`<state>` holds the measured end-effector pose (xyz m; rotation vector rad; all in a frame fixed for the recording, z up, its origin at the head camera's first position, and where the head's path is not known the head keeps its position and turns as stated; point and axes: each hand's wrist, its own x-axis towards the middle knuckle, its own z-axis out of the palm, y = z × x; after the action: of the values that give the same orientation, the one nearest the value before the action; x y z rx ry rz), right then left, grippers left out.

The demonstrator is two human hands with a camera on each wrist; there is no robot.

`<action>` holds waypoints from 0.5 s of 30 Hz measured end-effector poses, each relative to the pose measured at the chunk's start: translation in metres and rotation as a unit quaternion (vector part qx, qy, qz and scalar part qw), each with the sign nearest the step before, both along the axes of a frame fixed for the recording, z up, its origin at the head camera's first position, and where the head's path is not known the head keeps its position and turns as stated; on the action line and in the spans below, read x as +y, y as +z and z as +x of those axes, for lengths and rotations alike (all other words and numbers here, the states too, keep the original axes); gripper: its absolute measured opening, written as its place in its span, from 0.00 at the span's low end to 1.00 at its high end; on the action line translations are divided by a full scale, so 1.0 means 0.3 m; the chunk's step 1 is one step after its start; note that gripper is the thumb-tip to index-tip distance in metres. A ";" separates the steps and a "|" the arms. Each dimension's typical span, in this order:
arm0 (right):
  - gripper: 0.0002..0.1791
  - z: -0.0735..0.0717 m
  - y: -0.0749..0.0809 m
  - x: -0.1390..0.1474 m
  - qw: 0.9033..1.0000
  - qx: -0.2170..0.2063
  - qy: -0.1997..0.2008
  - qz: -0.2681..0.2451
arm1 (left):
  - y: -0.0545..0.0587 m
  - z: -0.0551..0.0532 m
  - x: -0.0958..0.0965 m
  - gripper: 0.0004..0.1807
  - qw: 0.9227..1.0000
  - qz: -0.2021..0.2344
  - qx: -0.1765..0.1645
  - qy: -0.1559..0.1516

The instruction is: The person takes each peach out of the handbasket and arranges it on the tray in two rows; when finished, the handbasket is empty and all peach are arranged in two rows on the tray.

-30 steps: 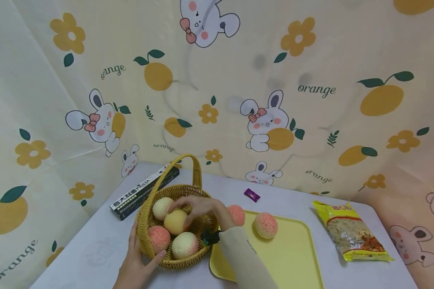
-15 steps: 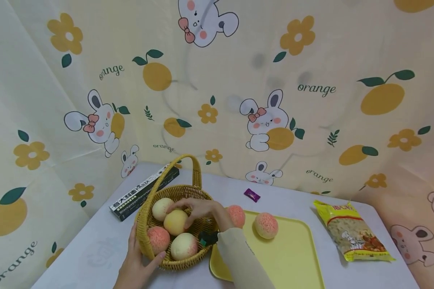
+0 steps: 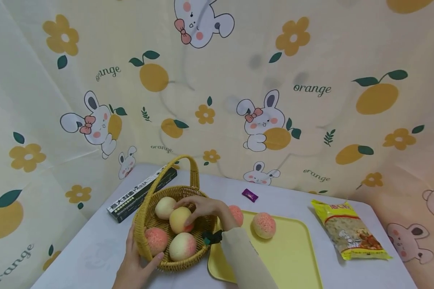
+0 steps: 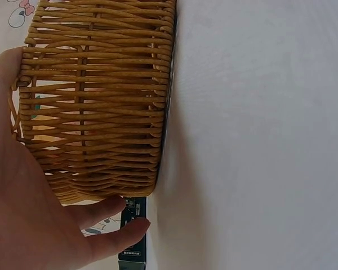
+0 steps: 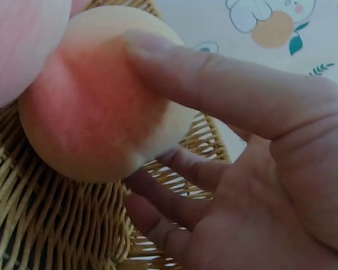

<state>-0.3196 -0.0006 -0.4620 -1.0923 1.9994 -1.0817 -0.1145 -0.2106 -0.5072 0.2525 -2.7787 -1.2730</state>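
One basket (image 3: 182,265) on white table (image 3: 83,253), orange-print backdrop (image 3: 217,72)

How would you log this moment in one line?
left hand: holds wicker basket | right hand: grips yellow peach inside it | one pink peach: on yellow tray | purple packet: beyond it

White table (image 3: 88,257), flat. Basket (image 3: 182,265) sits on it, fingers of left hand (image 3: 135,267) on its side, fingers of right hand (image 3: 206,207) inside. Long dark box (image 3: 132,201) past left fingers. Yellow tray (image 3: 285,259) right of right fingers. Little purple packet (image 3: 250,195) farther back, right of right fingers. Yellow food bag (image 3: 351,233) far right of them.
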 end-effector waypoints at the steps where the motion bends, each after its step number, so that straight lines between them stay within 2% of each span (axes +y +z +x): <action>1: 0.31 0.000 0.002 0.002 1.000 -0.002 -0.004 0.004 | 0.001 0.000 0.000 0.57 1.000 0.000 -0.004 0.002; 4: 0.29 0.000 0.005 0.006 1.000 0.004 -0.016 0.010 | 0.003 -0.001 0.000 0.57 1.000 0.002 -0.016 0.004; 10: 0.28 0.001 0.009 0.011 0.999 0.036 -0.016 0.005 | 0.004 -0.003 0.001 0.59 0.999 0.001 -0.046 0.008; 15: 0.26 0.000 0.026 0.020 0.998 0.051 -0.031 -0.006 | 0.006 -0.003 -0.001 0.59 0.999 0.000 -0.042 0.008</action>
<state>-0.3196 0.0054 -0.4540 -1.1187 2.1207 -1.0905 -0.1155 -0.2111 -0.5054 0.3350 -2.8398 -1.2888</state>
